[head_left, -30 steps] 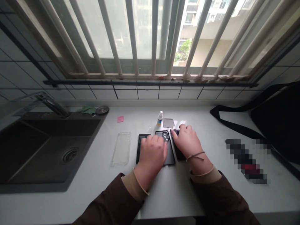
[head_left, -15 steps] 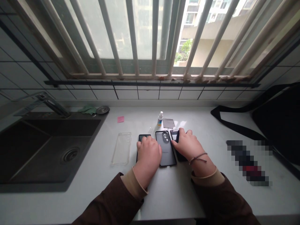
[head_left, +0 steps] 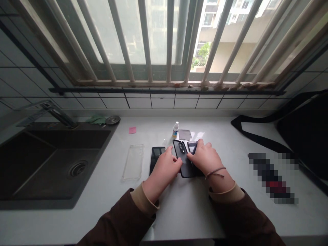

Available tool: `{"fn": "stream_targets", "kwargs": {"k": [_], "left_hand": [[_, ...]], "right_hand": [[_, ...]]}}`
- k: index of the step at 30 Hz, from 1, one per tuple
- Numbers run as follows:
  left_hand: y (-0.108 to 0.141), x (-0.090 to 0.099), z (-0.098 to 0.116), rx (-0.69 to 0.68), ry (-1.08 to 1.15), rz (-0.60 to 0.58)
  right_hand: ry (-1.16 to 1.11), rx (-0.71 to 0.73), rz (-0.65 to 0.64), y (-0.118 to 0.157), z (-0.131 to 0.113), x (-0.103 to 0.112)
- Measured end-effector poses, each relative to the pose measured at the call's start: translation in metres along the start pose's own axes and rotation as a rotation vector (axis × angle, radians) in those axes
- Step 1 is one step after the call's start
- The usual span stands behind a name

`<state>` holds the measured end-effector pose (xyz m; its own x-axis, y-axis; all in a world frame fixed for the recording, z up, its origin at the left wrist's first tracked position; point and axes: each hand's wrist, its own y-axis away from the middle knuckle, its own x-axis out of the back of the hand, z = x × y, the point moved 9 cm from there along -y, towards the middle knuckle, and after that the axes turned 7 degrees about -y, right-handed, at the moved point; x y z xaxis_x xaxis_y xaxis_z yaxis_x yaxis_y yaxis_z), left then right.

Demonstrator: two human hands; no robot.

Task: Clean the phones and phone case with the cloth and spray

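Black phone case (head_left: pixel 186 166), person's side of bottle (head_left: pixel 175 131): probably light, bendy; take by long edges. Left hand (head_left: pixel 165 167) thumbs its edge, grip can't tell; right hand (head_left: pixel 205 155) clasps dark phone (head_left: pixel 191 147).

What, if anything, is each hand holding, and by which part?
Left hand: thumb at the left long edge of the black phone case; a full hold can't be confirmed. Right hand: over the phone beside it, its hold also unclear.
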<state>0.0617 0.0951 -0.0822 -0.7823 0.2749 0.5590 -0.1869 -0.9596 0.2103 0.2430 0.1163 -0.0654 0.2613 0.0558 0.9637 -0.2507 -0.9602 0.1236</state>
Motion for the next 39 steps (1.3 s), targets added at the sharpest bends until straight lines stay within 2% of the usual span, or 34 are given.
{"fn": "stream_targets", "kwargs": {"k": [3,10,18,22,28,33,39], "left_hand": [[-0.001,-0.004,-0.004,0.036,0.048,-0.038],[-0.002,0.001,-0.007,0.039,0.059,0.007],[-0.006,0.004,-0.008,-0.018,0.007,0.06],[-0.008,-0.003,-0.01,-0.019,0.107,0.028],[-0.007,-0.011,-0.004,-0.066,0.26,-0.035],[-0.008,-0.023,-0.005,0.007,0.553,-0.134],[-0.009,-0.025,-0.007,0.044,0.635,-0.11]], "right_hand": [[0.002,-0.007,0.0,-0.002,0.0,0.0],[-0.044,-0.036,0.024,-0.001,0.002,0.01],[-0.125,0.133,0.06,0.017,-0.025,0.012],[-0.175,0.185,0.054,0.023,-0.035,0.008],[-0.268,0.207,0.002,0.022,-0.036,0.003],[-0.301,0.209,0.025,0.019,-0.035,0.004],[-0.285,0.249,0.035,0.021,-0.038,0.002]]}}
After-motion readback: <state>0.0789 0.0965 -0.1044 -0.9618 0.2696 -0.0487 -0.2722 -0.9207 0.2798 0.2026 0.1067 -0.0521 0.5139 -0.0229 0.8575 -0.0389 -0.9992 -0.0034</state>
